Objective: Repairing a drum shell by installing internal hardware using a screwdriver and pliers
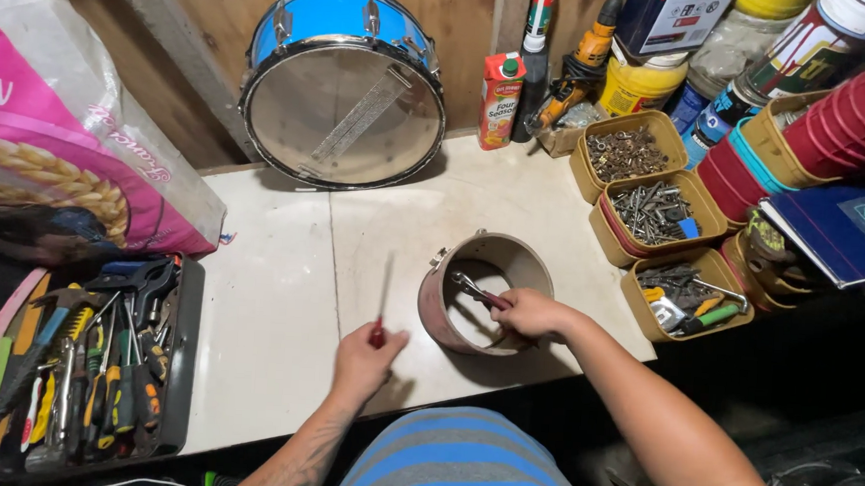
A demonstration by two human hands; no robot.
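Reaching right hand point(530, 312) grips pliers point(477, 293) inside shell point(434, 307).

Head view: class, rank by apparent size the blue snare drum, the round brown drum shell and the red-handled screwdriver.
1. Blue snare drum, largest.
2. Round brown drum shell, though nearer the camera.
3. Red-handled screwdriver, thinnest, held in the left hand.
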